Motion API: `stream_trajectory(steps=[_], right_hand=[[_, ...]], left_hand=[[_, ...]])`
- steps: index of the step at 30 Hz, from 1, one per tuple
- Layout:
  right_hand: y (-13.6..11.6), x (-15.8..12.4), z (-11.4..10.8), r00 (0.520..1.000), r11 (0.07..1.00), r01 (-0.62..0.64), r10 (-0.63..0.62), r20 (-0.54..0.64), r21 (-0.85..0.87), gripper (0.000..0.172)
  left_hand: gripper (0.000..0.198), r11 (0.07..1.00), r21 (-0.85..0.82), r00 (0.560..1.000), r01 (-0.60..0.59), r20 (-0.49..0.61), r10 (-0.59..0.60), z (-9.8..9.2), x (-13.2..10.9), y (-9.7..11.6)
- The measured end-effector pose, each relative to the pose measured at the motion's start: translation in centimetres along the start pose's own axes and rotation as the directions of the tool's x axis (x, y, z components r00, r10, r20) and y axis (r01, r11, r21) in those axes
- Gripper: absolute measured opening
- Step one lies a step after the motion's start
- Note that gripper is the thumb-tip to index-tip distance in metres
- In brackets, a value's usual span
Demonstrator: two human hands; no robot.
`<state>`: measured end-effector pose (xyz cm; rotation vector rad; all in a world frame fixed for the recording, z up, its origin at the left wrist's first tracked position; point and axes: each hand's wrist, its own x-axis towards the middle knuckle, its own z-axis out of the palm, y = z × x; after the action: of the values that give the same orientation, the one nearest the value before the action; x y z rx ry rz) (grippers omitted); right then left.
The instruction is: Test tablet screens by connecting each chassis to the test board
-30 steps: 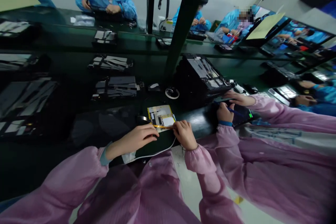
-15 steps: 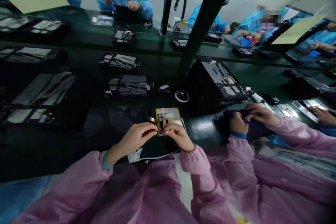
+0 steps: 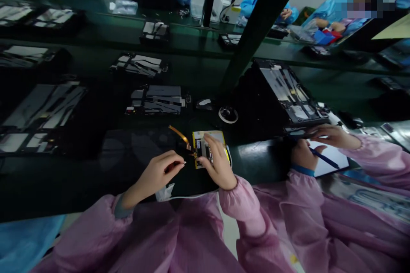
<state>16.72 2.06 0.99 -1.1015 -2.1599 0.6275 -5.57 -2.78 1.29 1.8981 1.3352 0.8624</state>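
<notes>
A flat rectangular part with yellow edges [image 3: 196,164], a silvery face and a dark circuit strip lies on the dark table in front of me. My right hand [image 3: 219,164] rests over it, fingers stretched and thumb apart near the strip; its fingers hide part of the face. From the part's left side a copper-coloured flex cable [image 3: 180,135] sticks up and to the left. Left of the part, my left hand [image 3: 156,172] is closed in a pinch, apart from it. A tiny pale speck shows at its fingertips, too small to name.
A dark glossy panel [image 3: 128,149] lies to the left. Opened device shells [image 3: 163,100] stand farther back, with a tall stack [image 3: 285,89] on the right. A white-rimmed roll [image 3: 228,114] sits behind the part. At right, a co-worker's hands [image 3: 304,153] hold a blue tool.
My left hand has drawn away from the part to the lower left, baring the flex cable. My right hand's fingers have spread over the face. The view has shifted slightly.
</notes>
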Motion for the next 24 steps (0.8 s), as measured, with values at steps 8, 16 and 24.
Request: stream_trajectory(steps=[8,16,24], right_hand=[[-3.6,7.1,4.0,0.964,0.998,0.063,-0.055,0.259,-0.021,0.032],[-4.2,8.0,4.4,0.863,0.982,0.161,-0.189,0.468,0.100,0.012],[-2.3,4.5,1.4,0.956,0.975,-0.092,0.030,0.290,0.201,0.012]], left_hand=[[0.010,0.998,0.054,0.996,-0.017,-0.081,0.022,0.4,-0.9,-0.8],[0.010,0.981,0.148,0.990,-0.128,-0.041,0.135,1.1,-1.2,-1.5],[0.011,0.996,0.024,0.989,-0.080,-0.120,0.083,-0.3,-1.1,-0.3]])
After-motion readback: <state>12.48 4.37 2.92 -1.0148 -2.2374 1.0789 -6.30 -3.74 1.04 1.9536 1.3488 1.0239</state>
